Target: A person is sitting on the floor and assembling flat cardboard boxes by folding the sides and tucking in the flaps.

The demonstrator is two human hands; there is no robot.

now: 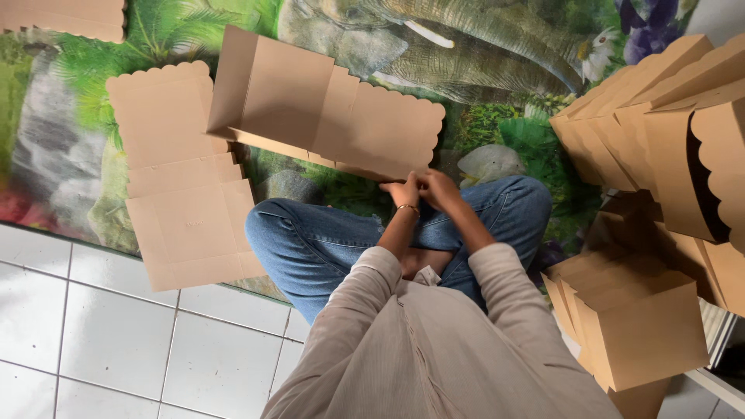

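I sit cross-legged in blue jeans and a beige top. My left hand [404, 192], which wears a thin bracelet, and my right hand [439, 188] meet just past my knees. Both pinch the near corner of a brown cardboard box blank [326, 109]. The blank is partly folded: one side panel stands up at its left end, and a scalloped flap lies at the right. It is tilted up off the mat in front of me.
A second flat scalloped blank [182, 178] lies on the printed jungle mat [504, 54] to my left, and another [62, 15] at the top left corner. Assembled brown boxes [644, 326] are stacked on my right, more behind them [683, 116]. White tiled floor [116, 334] lies at lower left.
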